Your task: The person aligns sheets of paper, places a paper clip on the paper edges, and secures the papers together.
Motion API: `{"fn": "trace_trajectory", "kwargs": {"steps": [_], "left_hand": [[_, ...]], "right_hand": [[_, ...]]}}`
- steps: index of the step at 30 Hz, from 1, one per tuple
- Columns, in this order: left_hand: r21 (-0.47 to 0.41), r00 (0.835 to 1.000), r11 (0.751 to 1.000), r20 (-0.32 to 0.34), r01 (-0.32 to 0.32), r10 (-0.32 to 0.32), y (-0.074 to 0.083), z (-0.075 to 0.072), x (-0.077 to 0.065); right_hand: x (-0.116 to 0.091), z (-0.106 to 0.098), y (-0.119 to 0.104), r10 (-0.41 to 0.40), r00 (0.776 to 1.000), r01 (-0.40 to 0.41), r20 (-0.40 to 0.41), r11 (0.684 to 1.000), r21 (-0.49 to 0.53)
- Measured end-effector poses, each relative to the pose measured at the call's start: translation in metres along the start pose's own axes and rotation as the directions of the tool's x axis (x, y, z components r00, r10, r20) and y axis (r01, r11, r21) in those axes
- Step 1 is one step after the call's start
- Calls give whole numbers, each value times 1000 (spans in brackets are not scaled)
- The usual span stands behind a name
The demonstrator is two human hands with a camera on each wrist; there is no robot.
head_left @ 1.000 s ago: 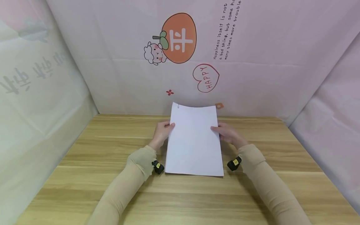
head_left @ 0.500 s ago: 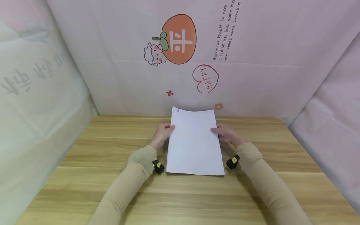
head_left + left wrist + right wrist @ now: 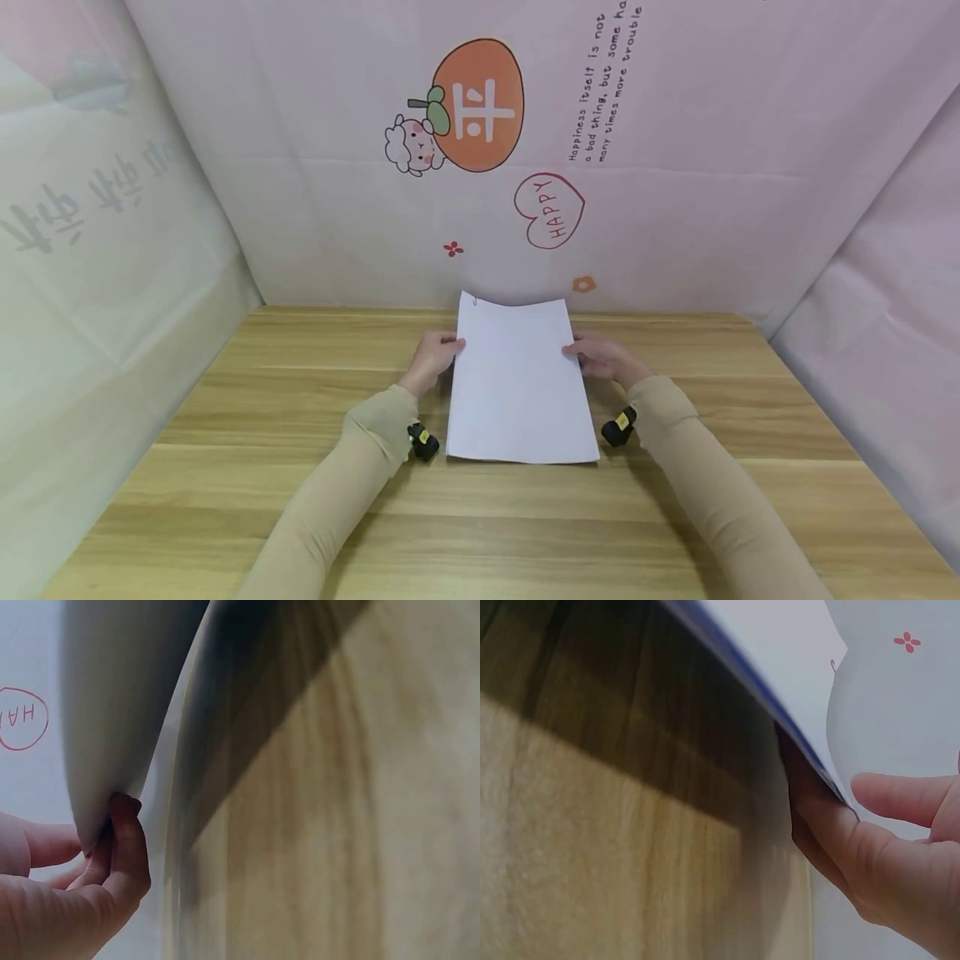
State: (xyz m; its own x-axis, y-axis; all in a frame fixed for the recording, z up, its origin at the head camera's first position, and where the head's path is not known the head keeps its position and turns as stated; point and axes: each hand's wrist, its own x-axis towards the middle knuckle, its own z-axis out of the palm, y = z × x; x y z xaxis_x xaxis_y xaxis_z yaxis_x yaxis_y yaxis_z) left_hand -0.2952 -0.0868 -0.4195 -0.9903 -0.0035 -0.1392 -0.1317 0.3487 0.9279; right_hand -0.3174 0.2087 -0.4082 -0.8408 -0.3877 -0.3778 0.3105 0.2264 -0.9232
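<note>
A sheaf of white paper (image 3: 517, 383) is held above the table, with a paper clip (image 3: 474, 302) at its far left corner. My left hand (image 3: 433, 358) pinches the left edge, thumb on top. On the opposite edge, my right hand (image 3: 606, 357) holds the sheets between thumb and fingers. Seen from the left wrist, the paper (image 3: 112, 690) bends and the fingers of the left hand (image 3: 82, 892) curl behind it. From the right wrist, fingers of the right hand (image 3: 885, 855) lie under the paper (image 3: 795, 667), whose layered edge shows bluish.
The wooden table (image 3: 480, 533) reaches back to a printed cloth wall (image 3: 337, 225), with cloth also at both sides. A small black camera sits on the left wrist (image 3: 424, 443) and another on the right wrist (image 3: 618, 427).
The paper's far edge has come down in the head view, while its near edge has risen slightly. Both hands have shifted slightly down with it and kept their hold.
</note>
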Motion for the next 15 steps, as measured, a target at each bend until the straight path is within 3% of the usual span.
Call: {"fn": "trace_trajectory", "kwargs": {"steps": [15], "left_hand": [[-57, 998, 998, 52, 35, -32, -1, 2, 7]], "right_hand": [[6, -9, 6, 26, 999, -27, 28, 999, 43]]}}
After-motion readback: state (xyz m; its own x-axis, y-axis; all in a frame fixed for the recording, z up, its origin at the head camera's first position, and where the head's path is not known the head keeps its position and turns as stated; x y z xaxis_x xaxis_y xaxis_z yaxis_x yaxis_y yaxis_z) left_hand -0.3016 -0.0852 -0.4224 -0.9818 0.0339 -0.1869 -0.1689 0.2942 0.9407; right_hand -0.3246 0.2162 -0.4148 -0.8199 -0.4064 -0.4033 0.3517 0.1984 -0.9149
